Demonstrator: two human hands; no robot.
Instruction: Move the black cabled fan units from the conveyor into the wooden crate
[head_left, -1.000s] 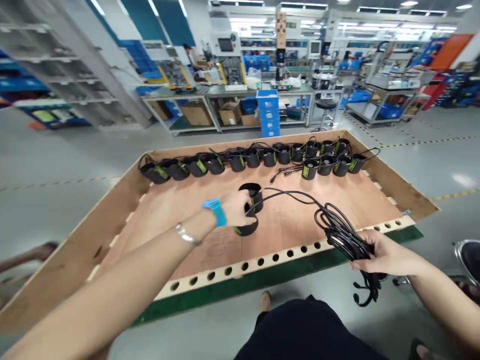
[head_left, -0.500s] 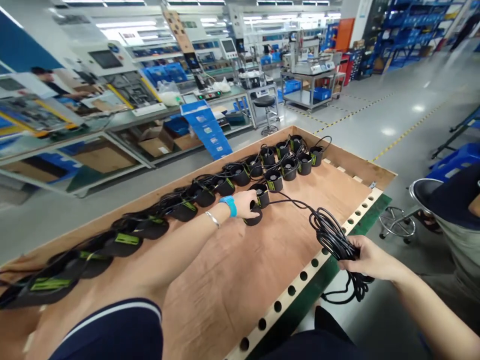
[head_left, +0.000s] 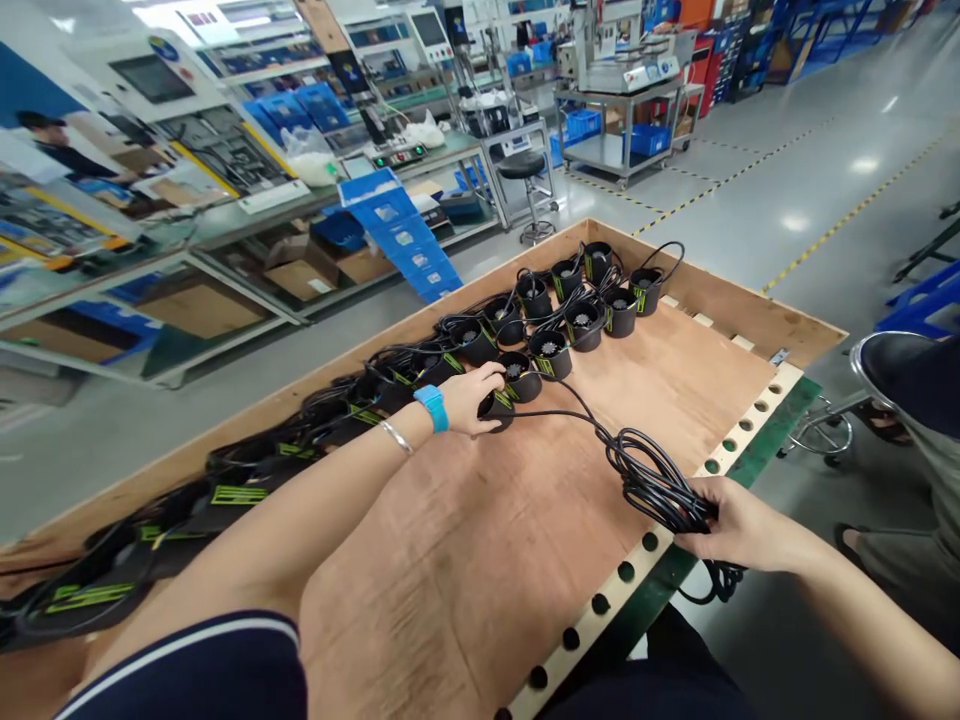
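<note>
My left hand (head_left: 478,398), with a blue band and a silver bangle at its wrist, is closed round a black cylindrical housing (head_left: 498,410) with a yellow-green label. The fingers hide part of it. It stands at the near end of the front row, beside another black housing (head_left: 521,380) with a finned centre. From the held housing's side, a black cable runs right to a looped bundle. My right hand (head_left: 724,520) grips that black cable coil (head_left: 649,480) over the front edge of the wooden tray, and some loops hang below the hand.
Several more black housings with cables line the back wall of the shallow wooden tray (head_left: 795,320). A pale strip with round holes (head_left: 626,570) edges its front. At the right are a stool (head_left: 821,430) and a seated person's leg; workbenches (head_left: 247,220) stand behind.
The left hand has brought its housing closer to the row, and it looks more upright. My right hand still holds the coil, slightly lower over the tray edge. The head view has shifted.
</note>
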